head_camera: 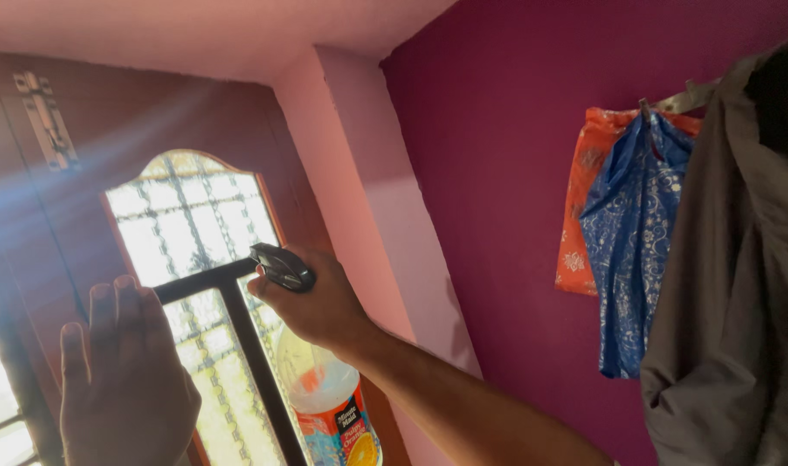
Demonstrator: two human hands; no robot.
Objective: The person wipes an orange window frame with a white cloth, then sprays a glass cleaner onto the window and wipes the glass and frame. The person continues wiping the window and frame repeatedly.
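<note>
Nearest the camera: left hand (122, 380), raised, palm away, fingers straight and close together, holding nothing; whether it rests on the glass I cannot tell.

Right hand (312, 302) just beyond, arm stretched up from lower right; fingers wrapped tight around the neck of a spray bottle (329, 393), pressed on the dark trigger head (282, 266); whether the trigger is squeezed right now cannot be told.

Bottle: clear plastic, bright label low on the body, hanging below the fist, in front of the lower right pane; long axis near vertical, base down and tilted slightly right; nozzle points left and a little up, toward the window (191, 224).

Window: patterned glass, arched top, dark cross bars, set in a brown frame with a metal latch (44, 121) at upper left; strong backlight.

Progress, as judged: spraying stage; no droplets, streaks or wiped patches can be made out against the glare; no cloth in view; so most of the pane looks still to be treated.

Farther right: pink pillar (368, 173), magenta wall (515, 173); an orange bag (584, 198) and blue bag (631, 242) hang from a hook; grey garment (731, 285) at the edge.
</note>
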